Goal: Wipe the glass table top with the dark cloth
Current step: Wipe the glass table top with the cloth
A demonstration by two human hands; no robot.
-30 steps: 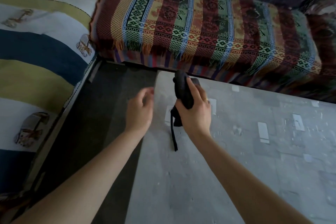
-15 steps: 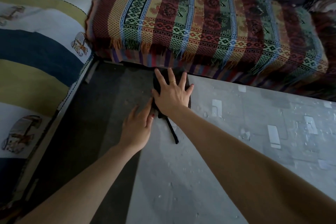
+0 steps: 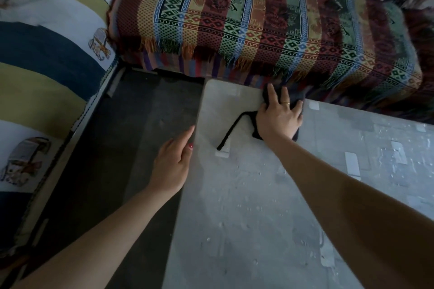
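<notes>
Here my right hand (image 3: 279, 119) presses flat, fingers spread, on the dark cloth (image 3: 297, 98) for wiping pressure; my left hand (image 3: 172, 162), its grip open and empty, steadies the worktop (image 3: 246, 218) edge.

My right hand (image 3: 279, 119) lies flat, palm down, fingers (image 3: 272, 92) spread wide and a ring on one of them, the arm stretched far forward. My left hand (image 3: 173, 162) reaches ahead lower and to the left, fingers together and nearly straight, thumb tucked alongside.
</notes>
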